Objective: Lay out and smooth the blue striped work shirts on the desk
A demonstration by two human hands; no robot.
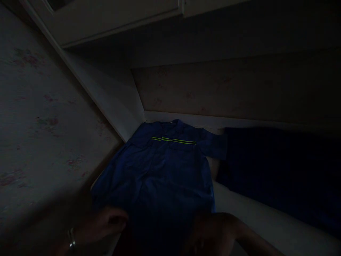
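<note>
A blue work shirt with a yellow-green reflective stripe across the chest lies spread flat on a pale surface, collar away from me. My left hand, a bracelet on its wrist, rests at the shirt's lower left hem with the fingers curled at the fabric edge. My right hand lies on the shirt's lower right part, its fingers lost in shadow. The scene is very dark, so the grip of either hand is unclear.
A dark blue pile of cloth lies to the right of the shirt. Patterned walls close in on the left and behind, with a pale sloped beam running into the corner.
</note>
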